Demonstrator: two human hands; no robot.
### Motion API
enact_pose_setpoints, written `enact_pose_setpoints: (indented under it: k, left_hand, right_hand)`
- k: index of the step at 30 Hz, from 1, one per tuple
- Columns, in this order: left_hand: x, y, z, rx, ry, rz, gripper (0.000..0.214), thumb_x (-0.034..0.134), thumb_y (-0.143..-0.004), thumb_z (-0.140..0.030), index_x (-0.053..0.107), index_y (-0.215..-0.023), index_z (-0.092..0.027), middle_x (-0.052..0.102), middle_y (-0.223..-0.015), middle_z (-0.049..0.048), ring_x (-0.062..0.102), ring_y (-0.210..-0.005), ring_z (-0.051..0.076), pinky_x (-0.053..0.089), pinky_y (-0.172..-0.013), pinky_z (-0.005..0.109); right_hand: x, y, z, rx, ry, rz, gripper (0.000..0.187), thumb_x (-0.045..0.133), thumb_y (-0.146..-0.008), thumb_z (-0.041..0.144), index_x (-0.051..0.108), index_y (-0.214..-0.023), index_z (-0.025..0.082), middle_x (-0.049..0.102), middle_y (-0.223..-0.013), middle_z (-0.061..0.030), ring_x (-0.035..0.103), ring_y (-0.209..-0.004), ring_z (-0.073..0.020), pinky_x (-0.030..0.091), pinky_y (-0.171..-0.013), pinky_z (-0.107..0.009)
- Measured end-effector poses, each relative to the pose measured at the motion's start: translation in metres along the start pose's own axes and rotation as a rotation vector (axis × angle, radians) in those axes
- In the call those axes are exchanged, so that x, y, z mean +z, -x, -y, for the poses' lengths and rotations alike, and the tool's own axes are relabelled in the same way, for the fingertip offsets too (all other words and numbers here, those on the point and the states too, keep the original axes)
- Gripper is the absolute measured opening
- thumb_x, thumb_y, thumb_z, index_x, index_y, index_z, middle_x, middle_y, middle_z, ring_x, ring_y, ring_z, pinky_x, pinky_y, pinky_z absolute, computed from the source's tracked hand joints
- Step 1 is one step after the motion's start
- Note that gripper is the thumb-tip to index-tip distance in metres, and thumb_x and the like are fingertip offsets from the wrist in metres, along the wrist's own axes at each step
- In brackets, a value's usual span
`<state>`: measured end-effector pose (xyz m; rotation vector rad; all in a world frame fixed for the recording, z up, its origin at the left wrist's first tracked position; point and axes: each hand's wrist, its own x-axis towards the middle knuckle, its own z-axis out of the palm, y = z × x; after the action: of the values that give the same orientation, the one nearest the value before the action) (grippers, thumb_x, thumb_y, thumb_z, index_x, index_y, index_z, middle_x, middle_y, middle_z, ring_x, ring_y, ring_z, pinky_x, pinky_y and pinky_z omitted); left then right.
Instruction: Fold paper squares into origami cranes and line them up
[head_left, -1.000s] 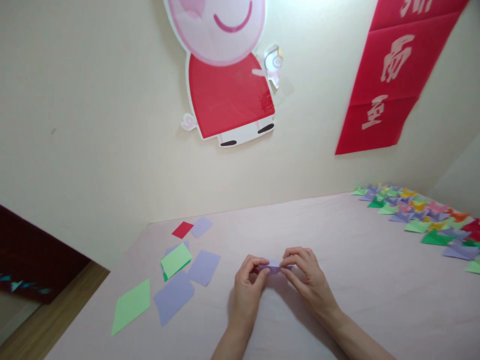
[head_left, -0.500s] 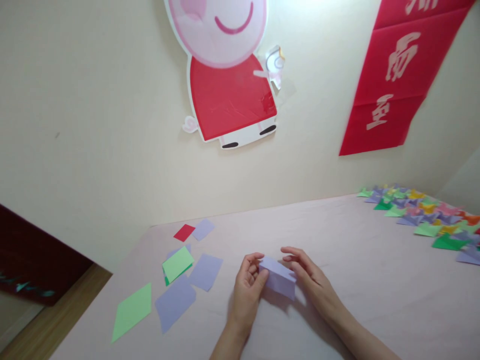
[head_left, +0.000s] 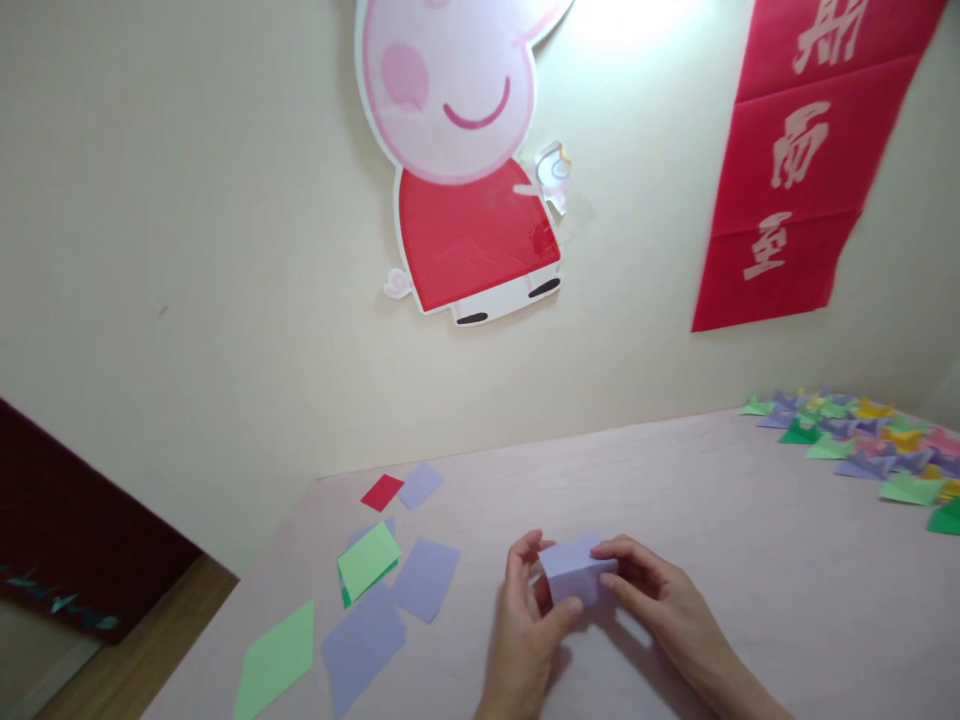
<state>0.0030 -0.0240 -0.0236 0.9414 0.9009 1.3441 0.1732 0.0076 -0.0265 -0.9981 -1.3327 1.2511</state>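
A lavender sheet of paper (head_left: 576, 568), bent along a crease, is held just above the table between both hands. My left hand (head_left: 529, 625) grips its left side, thumb at the lower front edge and fingers behind. On the other side, my right hand (head_left: 664, 595) pinches the right end between thumb and forefinger. The far face of the paper is hidden from me.
To the left lie loose paper sheets: light green (head_left: 276, 660), lavender (head_left: 364, 645) and red (head_left: 382, 492). Rows of folded paper pieces (head_left: 855, 450) in several colours stand at the far right. A wall (head_left: 247, 330) with a pig cutout (head_left: 480, 235) and a red banner (head_left: 787, 230) rises behind the table.
My right hand has closed onto the paper's right end, where before it was apart from it. The paper has turned and its crease shows differently. The view has tilted up slightly.
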Motion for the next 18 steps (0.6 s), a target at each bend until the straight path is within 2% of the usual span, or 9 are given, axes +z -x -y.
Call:
enact_pose_setpoints:
  k: [1,3,5,7,9,14,18]
  left_hand:
    - [0.002,0.001,0.002,0.019,-0.036,-0.013,0.072,0.079,-0.069,-0.032,0.041,-0.130,-0.026,0.050,-0.131,0.0118,0.059,-0.109,0.026,0.048,-0.090,0.036]
    - [0.005,0.003,0.003,0.085,-0.175,-0.058,0.058,0.075,-0.072,-0.030,0.050,-0.125,-0.024,0.049,-0.132,0.0114,0.056,-0.112,0.026,0.046,-0.093,0.036]
    - [0.006,0.005,0.000,0.152,-0.353,-0.098,0.033,0.070,-0.077,-0.029,0.062,-0.108,-0.022,0.050,-0.131,0.0104,0.053,-0.116,0.026,0.044,-0.095,0.035]
    - [0.006,0.006,-0.003,0.196,-0.494,-0.113,0.014,0.066,-0.081,-0.029,0.067,-0.092,-0.021,0.051,-0.130,0.0088,0.053,-0.115,0.025,0.044,-0.095,0.034]
    - [0.006,0.007,-0.005,0.219,-0.560,-0.121,0.012,0.062,-0.084,-0.031,0.068,-0.084,-0.021,0.053,-0.126,0.0080,0.054,-0.112,0.024,0.045,-0.093,0.032]
    - [0.007,0.006,-0.003,0.272,-0.540,-0.163,0.015,0.066,-0.082,-0.031,0.068,-0.092,-0.020,0.056,-0.121,0.0086,0.056,-0.107,0.022,0.046,-0.090,0.029]
    - [0.009,0.009,-0.008,0.271,-0.540,-0.154,0.008,0.064,-0.084,-0.026,0.068,-0.086,-0.020,0.058,-0.116,0.0076,0.056,-0.109,0.022,0.045,-0.092,0.030]
  right_hand:
    - [0.000,0.000,-0.001,-0.016,0.027,-0.006,0.026,0.072,-0.075,0.042,0.071,-0.090,0.021,0.069,-0.089,-0.0061,0.065,-0.083,-0.0237,0.052,-0.073,-0.032]
    - [0.000,0.000,0.000,-0.059,0.104,0.004,0.022,0.069,-0.077,0.041,0.071,-0.088,0.022,0.069,-0.087,-0.0050,0.064,-0.081,-0.0224,0.052,-0.072,-0.030]
    - [0.000,0.002,0.002,-0.103,0.178,0.021,0.020,0.067,-0.079,0.039,0.072,-0.088,0.022,0.068,-0.086,-0.0043,0.063,-0.078,-0.0210,0.051,-0.070,-0.029]
    - [0.002,0.003,0.005,-0.135,0.212,0.037,0.019,0.066,-0.081,0.039,0.073,-0.088,0.023,0.067,-0.084,-0.0037,0.063,-0.076,-0.0201,0.050,-0.069,-0.028]
    - [0.004,0.003,0.009,-0.156,0.223,0.052,0.019,0.064,-0.082,0.039,0.073,-0.085,0.022,0.066,-0.081,-0.0037,0.063,-0.076,-0.0202,0.049,-0.069,-0.028]
    - [0.005,0.004,0.017,-0.192,0.258,0.031,0.019,0.062,-0.082,0.037,0.070,-0.076,0.021,0.063,-0.075,-0.0025,0.061,-0.072,-0.0190,0.048,-0.067,-0.027]
    - [0.004,0.005,0.017,-0.220,0.293,0.010,0.015,0.063,-0.081,0.036,0.070,-0.077,0.023,0.065,-0.079,-0.0027,0.061,-0.078,-0.0197,0.048,-0.072,-0.028]
